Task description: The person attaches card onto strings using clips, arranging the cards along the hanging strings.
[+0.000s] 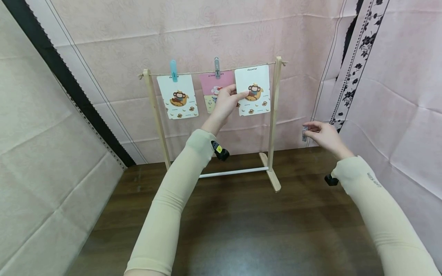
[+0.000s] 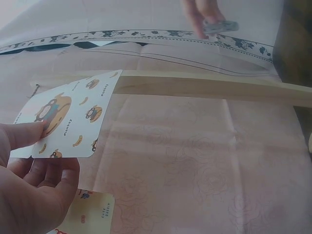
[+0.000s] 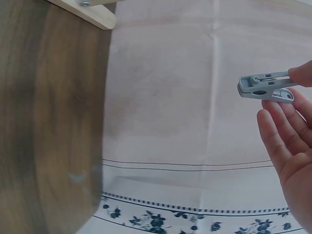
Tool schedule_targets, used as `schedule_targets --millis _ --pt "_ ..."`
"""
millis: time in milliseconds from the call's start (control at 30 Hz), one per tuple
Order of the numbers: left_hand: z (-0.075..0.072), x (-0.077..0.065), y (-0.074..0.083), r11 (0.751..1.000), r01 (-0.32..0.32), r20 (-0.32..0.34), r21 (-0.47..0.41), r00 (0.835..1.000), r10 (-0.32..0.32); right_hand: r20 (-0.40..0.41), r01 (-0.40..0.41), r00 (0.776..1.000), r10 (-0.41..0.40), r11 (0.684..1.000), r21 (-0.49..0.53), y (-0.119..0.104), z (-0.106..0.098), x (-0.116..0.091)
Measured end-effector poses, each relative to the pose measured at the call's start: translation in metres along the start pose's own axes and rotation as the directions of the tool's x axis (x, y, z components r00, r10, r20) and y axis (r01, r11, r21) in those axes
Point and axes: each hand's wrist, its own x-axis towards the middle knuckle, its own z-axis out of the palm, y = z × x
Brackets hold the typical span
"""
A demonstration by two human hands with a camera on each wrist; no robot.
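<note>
My left hand (image 1: 226,102) pinches a white card with a monkey print (image 1: 254,103) by its left edge, up against the string near the rack's right post. In the left wrist view the thumb lies on the card's printed face (image 2: 97,117), fingers behind it. My right hand (image 1: 324,136), right of the rack, pinches a grey clothespin (image 3: 265,87) between thumb and fingers. A blue clothespin (image 1: 173,71) clips another monkey card (image 1: 179,109) to the string at the left. A grey clothespin (image 1: 217,68) clips a pink and yellow card (image 1: 208,82), partly hidden by my left hand.
The wooden rack (image 1: 272,115) has two posts, a string (image 1: 193,73) across the top and a white bar (image 1: 235,172) below. It stands on a dark wooden table (image 1: 248,230). Pale patterned cloth (image 1: 207,34) hangs behind and at both sides.
</note>
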Motion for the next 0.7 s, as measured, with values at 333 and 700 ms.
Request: schedule_targets --millis 333,700 --pt "0.000 -0.004 0.003 1.000 -0.003 0.006 0.013 1.000 0.002 -0.014 -0.008 1.000 0.008 0.999 0.034 -0.030 -0.031 0.022" --pt "0.001 -0.005 0.005 1.000 -0.023 0.006 -0.006 1.000 0.023 -0.067 0.074 0.995 -0.075 0.997 -0.020 -0.079 -0.072 0.046"
